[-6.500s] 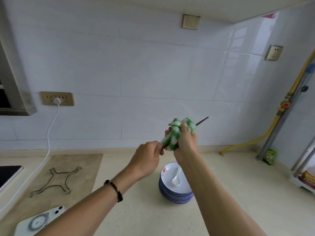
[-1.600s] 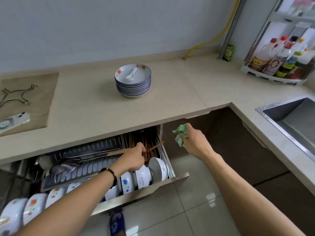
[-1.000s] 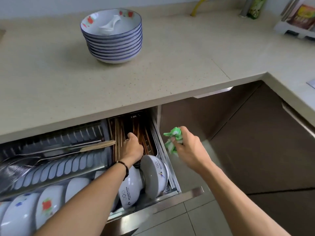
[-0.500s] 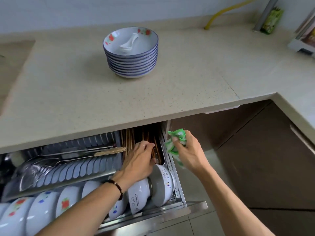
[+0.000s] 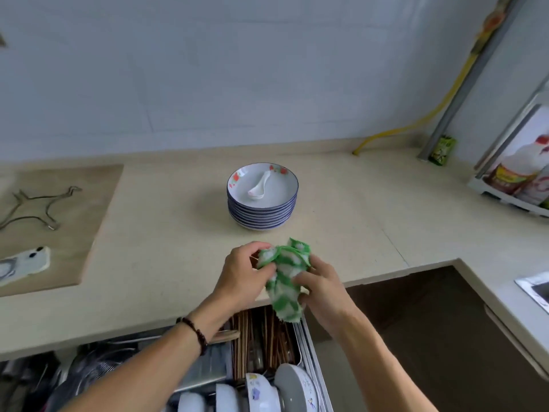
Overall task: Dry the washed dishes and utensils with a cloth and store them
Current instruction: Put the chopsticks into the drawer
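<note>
Head view, kitchen counter and open drawer. Both hands meet above the counter's front edge, just below frame centre. The left hand [image 5: 242, 275] has its fingers curled onto the left side of a green-and-white checked cloth [image 5: 283, 278]; the right hand [image 5: 322, 285] grips the same cloth from its 3 o'clock side, thumb and fingers closed round the bunched fabric. The cloth's loose lower end hangs down past the counter edge. A dark beaded bracelet [image 5: 194, 333] circles the left wrist.

At 12 o'clock from the hands, well apart from them, a stack of blue-rimmed plates [image 5: 263, 203] stands on the beige countertop [image 5: 166, 251]; a white ceramic spoon [image 5: 260, 190] lies in the top plate.

At 6 o'clock from the hands, the pulled-out dish drawer [image 5: 309, 352] shows a tray of wooden chopsticks [image 5: 261, 337] directly beneath the cloth, and white bowls [image 5: 285, 388] racked on edge nearer the camera.

At 9 o'clock, a wooden board [image 5: 89, 203] carries a wire trivet [image 5: 35, 205] and a white phone [image 5: 23, 261]. At 2 o'clock, a yellow hose [image 5: 416, 121] runs along the tiled wall; condiment bottles [image 5: 523, 171] stand in a rack at the right edge.
</note>
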### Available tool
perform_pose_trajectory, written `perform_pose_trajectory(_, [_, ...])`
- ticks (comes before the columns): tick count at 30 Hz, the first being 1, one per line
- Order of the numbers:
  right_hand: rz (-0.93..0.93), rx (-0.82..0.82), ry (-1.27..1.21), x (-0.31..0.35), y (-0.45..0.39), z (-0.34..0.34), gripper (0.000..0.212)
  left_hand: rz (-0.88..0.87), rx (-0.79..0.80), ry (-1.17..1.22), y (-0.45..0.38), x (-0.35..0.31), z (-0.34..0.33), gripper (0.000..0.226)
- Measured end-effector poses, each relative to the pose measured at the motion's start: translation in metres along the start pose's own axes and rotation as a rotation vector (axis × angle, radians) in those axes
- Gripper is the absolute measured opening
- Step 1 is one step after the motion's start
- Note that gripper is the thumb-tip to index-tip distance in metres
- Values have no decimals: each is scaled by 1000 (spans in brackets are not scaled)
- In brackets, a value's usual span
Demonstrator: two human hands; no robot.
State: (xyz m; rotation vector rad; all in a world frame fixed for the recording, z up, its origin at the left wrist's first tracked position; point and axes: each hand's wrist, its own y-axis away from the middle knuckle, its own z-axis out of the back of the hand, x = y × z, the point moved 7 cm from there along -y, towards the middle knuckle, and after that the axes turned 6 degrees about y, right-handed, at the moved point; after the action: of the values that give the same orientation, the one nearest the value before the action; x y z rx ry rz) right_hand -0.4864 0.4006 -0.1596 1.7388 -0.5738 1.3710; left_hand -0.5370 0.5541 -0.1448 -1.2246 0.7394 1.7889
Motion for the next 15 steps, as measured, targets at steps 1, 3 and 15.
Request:
perform_pose_trajectory(1, [23, -42, 72, 10, -4, -1, 33, 5, -5, 36, -8, -3, 10, 38])
perform_pose_trajectory(3, [52, -158, 131, 27, -15, -3, 26, 6, -5, 102, -25, -8, 30, 32])
perform_pose_trajectory(15, [-34, -360, -10, 80, -77, -21, 11, -9, 239, -31, -112, -27, 52, 45])
